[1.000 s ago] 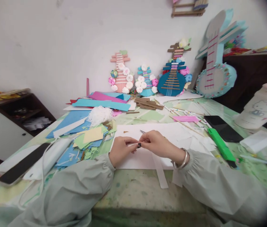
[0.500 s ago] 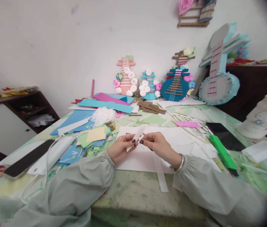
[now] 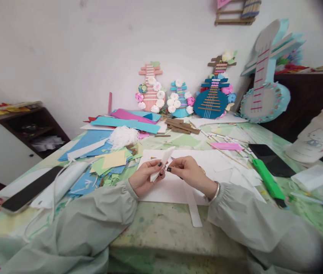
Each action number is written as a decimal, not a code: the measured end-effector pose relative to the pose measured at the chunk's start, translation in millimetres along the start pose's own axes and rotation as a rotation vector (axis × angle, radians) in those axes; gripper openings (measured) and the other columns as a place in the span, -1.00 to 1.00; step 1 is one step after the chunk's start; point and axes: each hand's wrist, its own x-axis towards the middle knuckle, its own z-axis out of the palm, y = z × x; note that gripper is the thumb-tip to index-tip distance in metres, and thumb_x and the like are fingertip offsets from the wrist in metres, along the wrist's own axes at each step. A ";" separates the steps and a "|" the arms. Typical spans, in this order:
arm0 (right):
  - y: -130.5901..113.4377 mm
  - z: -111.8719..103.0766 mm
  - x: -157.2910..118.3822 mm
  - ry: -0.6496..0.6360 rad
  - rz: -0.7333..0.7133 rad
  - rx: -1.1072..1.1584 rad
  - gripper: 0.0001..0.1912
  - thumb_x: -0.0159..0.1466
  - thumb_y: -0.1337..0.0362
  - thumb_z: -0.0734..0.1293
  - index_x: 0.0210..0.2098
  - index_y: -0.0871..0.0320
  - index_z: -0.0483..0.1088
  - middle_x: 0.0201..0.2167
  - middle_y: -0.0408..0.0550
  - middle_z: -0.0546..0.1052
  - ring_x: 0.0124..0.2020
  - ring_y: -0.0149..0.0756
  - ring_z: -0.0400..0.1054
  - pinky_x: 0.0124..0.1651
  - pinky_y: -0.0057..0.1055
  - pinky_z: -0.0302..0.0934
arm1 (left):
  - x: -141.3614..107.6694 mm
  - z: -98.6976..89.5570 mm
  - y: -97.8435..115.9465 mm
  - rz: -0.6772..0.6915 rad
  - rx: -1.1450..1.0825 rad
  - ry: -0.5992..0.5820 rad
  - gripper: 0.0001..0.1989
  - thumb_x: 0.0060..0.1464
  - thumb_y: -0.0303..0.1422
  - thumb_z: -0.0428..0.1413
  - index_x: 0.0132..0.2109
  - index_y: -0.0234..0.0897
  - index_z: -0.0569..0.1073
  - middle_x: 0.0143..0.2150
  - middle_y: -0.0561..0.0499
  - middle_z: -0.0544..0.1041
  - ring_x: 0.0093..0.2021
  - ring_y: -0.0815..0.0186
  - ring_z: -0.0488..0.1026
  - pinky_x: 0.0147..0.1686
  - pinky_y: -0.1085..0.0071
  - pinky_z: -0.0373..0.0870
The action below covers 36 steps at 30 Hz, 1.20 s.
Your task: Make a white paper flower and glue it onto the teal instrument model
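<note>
My left hand (image 3: 147, 176) is closed around a folded strip of white paper (image 3: 165, 158), which slants up between thumb and fingers. Right beside it, my right hand (image 3: 188, 172) is pinched with its fingertips close to the strip. A thin dark tip shows above these fingers and a small curved edge behind the hand, but what it holds is too hidden to name. Under both hands lies a white paper sheet (image 3: 158, 195). Another narrow white paper strip (image 3: 193, 213) extends from below my right hand past the sheet's near edge.
Coloured paper scraps (image 3: 114, 161), white string (image 3: 123, 137) and a black phone (image 3: 32, 188) lie left. Brown strips (image 3: 182, 126) sit behind. On the right are a green cutter (image 3: 267, 180), another phone (image 3: 271, 160) and a cup (image 3: 315, 137). Decorated paper lutes (image 3: 211, 101) stand along the wall.
The white strip in my left hand has tilted and looks narrower. My right hand has turned slightly, still pinched near it. The whole view has shifted a little.
</note>
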 end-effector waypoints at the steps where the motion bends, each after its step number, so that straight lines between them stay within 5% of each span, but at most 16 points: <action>1: -0.2 -0.6 0.3 0.001 -0.001 -0.005 -0.80 0.09 0.25 0.31 -0.47 0.26 0.51 -0.66 -0.19 0.34 -0.61 -0.49 0.05 -0.53 -0.49 -0.06 | -0.5 0.3 0.7 0.005 0.011 0.004 -0.86 -0.10 -0.44 0.28 -0.36 -0.43 0.52 -0.53 0.05 0.38 -0.50 0.54 0.31 -0.42 0.61 0.33; 9: 16.5 -17.8 10.8 -0.135 -0.101 -0.112 -0.84 0.08 0.24 0.32 -0.51 0.23 0.44 -0.64 -0.21 0.33 -0.56 -0.47 0.12 -0.48 -0.49 -0.03 | -4.7 1.3 2.6 0.019 0.329 -0.037 -0.71 -0.20 -0.35 0.32 -0.30 -0.42 0.50 -0.54 0.05 0.45 -0.55 0.48 0.36 -0.52 0.56 0.25; 13: 18.6 -32.7 15.4 -0.193 0.013 -0.227 -0.80 0.08 0.24 0.31 -0.59 0.23 0.36 -0.66 -0.22 0.31 -0.57 -0.47 0.13 -0.49 -0.49 -0.05 | -4.4 1.1 -3.0 0.086 0.681 -0.093 -0.61 -0.23 -0.42 0.30 -0.21 -0.32 0.35 -0.54 0.09 0.48 -0.54 0.36 0.45 -0.48 0.48 0.32; 17: 1.9 -33.1 9.1 -0.223 0.095 -0.107 -0.76 0.11 0.22 0.29 -0.61 0.24 0.34 -0.69 -0.24 0.23 -0.62 -0.51 0.03 -0.55 -0.50 -0.13 | -5.3 4.2 -12.8 0.272 1.006 0.017 -0.64 -0.19 -0.47 0.23 -0.16 -0.31 0.37 -0.52 0.09 0.48 -0.46 0.35 0.46 -0.36 0.43 0.38; 21: -14.0 -14.7 -4.4 -0.202 -0.003 -0.040 -0.80 0.14 0.27 0.26 -0.45 0.25 0.47 -0.64 -0.19 0.33 -0.59 -0.48 0.09 -0.53 -0.50 -0.07 | -3.3 4.0 -15.4 0.440 1.204 0.104 -0.80 -0.13 -0.44 0.18 -0.26 -0.31 0.49 -0.47 0.04 0.51 -0.43 0.36 0.43 -0.34 0.44 0.36; 26: -12.8 -0.6 -11.7 -0.158 -0.127 -0.030 -0.82 0.14 0.31 0.26 -0.40 0.20 0.52 -0.59 -0.16 0.40 -0.55 -0.46 0.16 -0.47 -0.49 0.01 | 1.8 -4.6 -2.7 0.378 0.882 0.231 -0.79 -0.13 -0.36 0.23 -0.30 -0.38 0.54 -0.47 -0.03 0.55 -0.47 0.34 0.45 -0.44 0.45 0.35; 31: -4.0 -6.5 -3.0 -0.095 -0.051 0.148 -0.84 0.09 0.28 0.30 -0.44 0.22 0.50 -0.52 -0.11 0.47 -0.49 -0.41 0.24 -0.41 -0.47 0.09 | 0.2 -2.8 8.7 0.194 0.356 0.291 -0.66 -0.29 -0.37 0.35 -0.28 -0.41 0.53 -0.52 0.01 0.52 -0.50 0.43 0.45 -0.46 0.54 0.35; 36: -2.4 -9.3 0.6 -0.076 0.050 0.168 -0.82 0.05 0.24 0.32 -0.45 0.24 0.49 -0.67 -0.19 0.35 -0.62 -0.48 0.09 -0.52 -0.47 -0.03 | -5.0 2.3 9.4 0.065 0.084 0.170 -0.64 -0.29 -0.44 0.36 -0.25 -0.43 0.53 -0.47 0.04 0.49 -0.49 0.53 0.40 -0.41 0.59 0.39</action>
